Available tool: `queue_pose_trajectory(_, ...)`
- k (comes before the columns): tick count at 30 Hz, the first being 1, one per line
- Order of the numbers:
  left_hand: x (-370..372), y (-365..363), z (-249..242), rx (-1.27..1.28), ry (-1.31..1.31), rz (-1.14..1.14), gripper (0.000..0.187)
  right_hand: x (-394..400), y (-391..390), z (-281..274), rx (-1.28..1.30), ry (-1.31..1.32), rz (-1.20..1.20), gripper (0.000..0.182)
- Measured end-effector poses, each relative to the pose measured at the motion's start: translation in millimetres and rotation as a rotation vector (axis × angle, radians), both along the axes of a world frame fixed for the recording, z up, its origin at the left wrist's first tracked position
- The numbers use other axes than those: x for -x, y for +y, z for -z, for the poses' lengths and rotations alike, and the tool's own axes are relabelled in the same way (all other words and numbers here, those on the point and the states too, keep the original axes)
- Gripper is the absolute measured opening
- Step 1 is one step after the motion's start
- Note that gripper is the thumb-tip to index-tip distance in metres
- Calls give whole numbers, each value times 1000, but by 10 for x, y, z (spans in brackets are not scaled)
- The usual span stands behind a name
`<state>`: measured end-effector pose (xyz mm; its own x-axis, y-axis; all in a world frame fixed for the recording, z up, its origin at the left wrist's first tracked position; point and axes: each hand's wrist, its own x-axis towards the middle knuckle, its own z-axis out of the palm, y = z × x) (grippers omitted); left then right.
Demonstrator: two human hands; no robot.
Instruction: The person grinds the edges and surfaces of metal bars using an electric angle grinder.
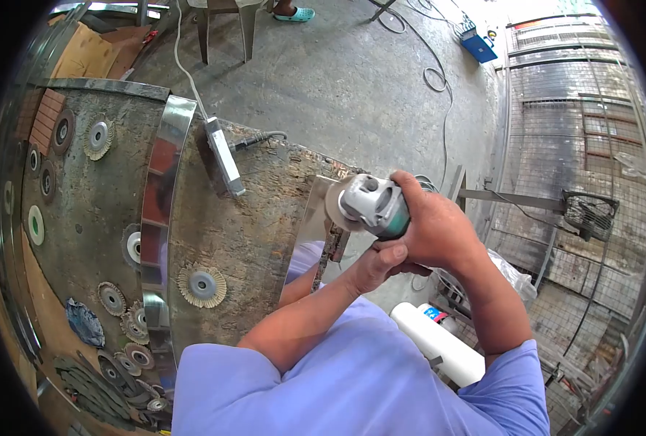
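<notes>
Far to the left of the grip, a green-and-white disc (37, 225) lies flat, with a crumpled dark cloth (85, 322) below it. Nearer the grip, a polished metal strip (154, 240) runs lengthwise, and just right of it a flap wheel (202, 285) rests on the worn bench (247, 240). A power strip (223, 156) lies up and left of the grip. Immediately left of the grip, a shiny metal plate (303, 243) sits beneath the blurred disc of the angle grinder (377, 207); whether they touch, I cannot tell. Below the grinder, the left hand (381, 266) is close against the right hand, its exact hold hidden. The right hand (441, 229) wraps firmly round the grinder's body. Below and right of the grip stands a white cylinder (439, 345); farther right, a fan (590, 216).
</notes>
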<state>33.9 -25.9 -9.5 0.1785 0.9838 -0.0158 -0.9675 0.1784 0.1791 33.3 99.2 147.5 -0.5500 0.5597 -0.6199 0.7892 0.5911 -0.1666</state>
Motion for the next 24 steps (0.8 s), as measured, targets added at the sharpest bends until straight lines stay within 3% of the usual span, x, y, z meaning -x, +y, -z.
queue_pose_trajectory(7,200,70,8,-85,-27,-105,94,301,31,-29,-11,-45,-45,96)
queue_pose_trajectory(12,68,102,-14,-54,-53,-38,95,201,11,-121,-26,-58,-18,87)
queue_pose_trajectory(22,234,121,-3,-101,-79,-82,95,371,39,-50,-62,-67,-67,92)
queue_pose_trajectory(24,138,155,-24,-85,-77,-54,95,331,30,-136,-43,-98,-26,82)
